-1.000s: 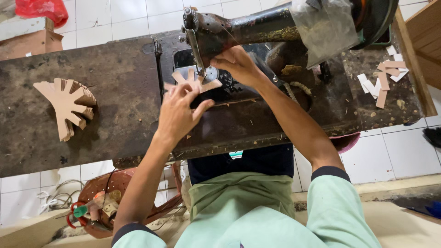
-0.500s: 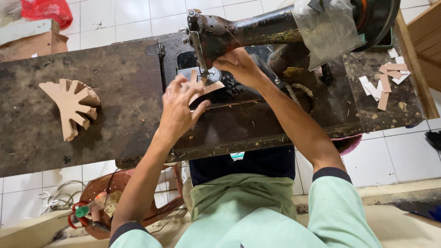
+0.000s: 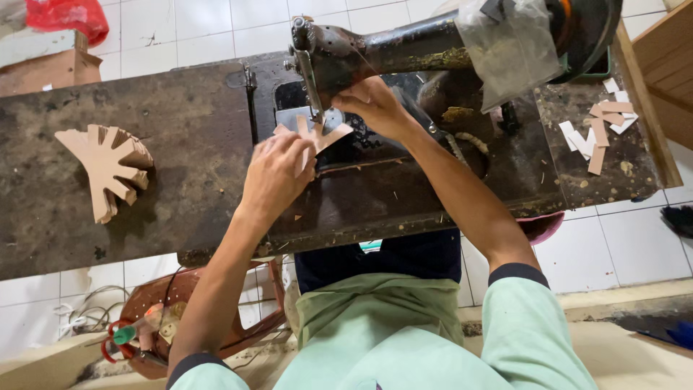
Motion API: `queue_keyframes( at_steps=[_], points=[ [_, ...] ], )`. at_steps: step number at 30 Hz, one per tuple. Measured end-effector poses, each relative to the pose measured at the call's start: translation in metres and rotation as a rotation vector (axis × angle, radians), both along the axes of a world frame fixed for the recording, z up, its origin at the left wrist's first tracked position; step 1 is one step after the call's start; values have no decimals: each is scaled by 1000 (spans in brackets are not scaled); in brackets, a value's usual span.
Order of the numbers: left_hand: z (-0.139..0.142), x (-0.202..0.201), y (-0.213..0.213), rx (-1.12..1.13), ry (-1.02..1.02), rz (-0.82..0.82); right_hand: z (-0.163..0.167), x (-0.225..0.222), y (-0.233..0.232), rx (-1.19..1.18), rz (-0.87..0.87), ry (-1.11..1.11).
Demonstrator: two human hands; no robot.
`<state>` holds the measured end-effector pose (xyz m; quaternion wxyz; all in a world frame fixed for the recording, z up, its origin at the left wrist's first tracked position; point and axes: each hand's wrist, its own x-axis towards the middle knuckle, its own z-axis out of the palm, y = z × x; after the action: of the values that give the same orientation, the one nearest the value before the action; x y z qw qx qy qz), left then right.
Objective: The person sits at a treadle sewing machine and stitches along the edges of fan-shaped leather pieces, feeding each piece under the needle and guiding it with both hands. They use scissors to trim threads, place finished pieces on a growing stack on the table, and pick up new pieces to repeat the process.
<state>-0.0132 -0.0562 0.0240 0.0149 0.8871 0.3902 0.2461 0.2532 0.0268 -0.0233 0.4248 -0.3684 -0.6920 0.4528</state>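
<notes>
Tan leather piece (image 3: 321, 135) lies flat on the sewing machine bed, right under the needle and presser foot (image 3: 315, 108), strips sticking out to left and right. Left hand (image 3: 278, 177) sits on its near-left part, fingers (image 3: 303, 155) spread wide and pressing down flat, not gripping. Right hand (image 3: 375, 107) is on the far-right side, just beside the needle; fingers curled narrow and touching the piece's edge, can't tell if they actually pinch it.

Sewing machine (image 3: 404, 50): old, black, worn, arm running to the right across the far side of the desk (image 3: 180, 144). Clear plastic bag (image 3: 509, 47) hangs over the machine's right end. Desk top is dark and scuffed.

Far left on the desk, well apart from the hands: fan-shaped stack of tan cut pieces (image 3: 108, 166). Far right: small loose pile of tan and white strips (image 3: 599, 130).

Below the desk: white tiled floor (image 3: 635, 245), reddish-brown plastic basket (image 3: 173, 318) at near left with odds and ends inside. Red bag (image 3: 68, 14) at far left corner. Person wears light green sleeves with dark cuffs.
</notes>
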Motion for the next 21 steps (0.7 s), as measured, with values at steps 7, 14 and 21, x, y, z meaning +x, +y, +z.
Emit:
queue_keyframes(
  at_steps=[7, 14, 21],
  points=[
    [-6, 7, -9, -58, -126, -9, 8, -3, -2, 58, 68, 108],
    [-2, 15, -11, 1, -129, 3, 12, -3, -4, 26, 52, 79],
    [-2, 17, -7, 25, -97, 17, 13, -4, -4, 92, 79, 102]
  ],
)
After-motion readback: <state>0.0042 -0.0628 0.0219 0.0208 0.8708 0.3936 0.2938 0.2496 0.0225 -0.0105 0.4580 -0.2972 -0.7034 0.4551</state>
